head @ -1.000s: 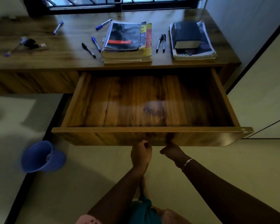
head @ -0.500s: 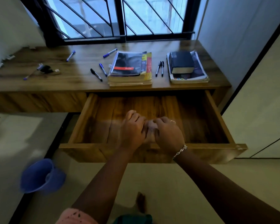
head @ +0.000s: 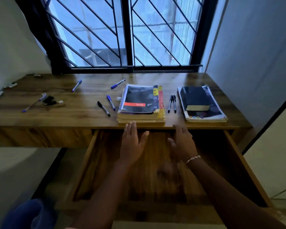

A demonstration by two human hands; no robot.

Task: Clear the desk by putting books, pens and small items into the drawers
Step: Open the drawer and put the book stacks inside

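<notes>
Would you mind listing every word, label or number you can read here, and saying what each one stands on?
No text here can be read.
Dark-covered book, red band: white print, too blurred to read.
Yellow book beneath it: small labels, too small to read.
Magazine under the black book: coloured marks along its near edge, unreadable.

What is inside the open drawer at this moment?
Only bare wood shows in the drawer; no items are visible. The left hand and right hand, with their forearms, cover its middle, and the back is shadowed.
</notes>
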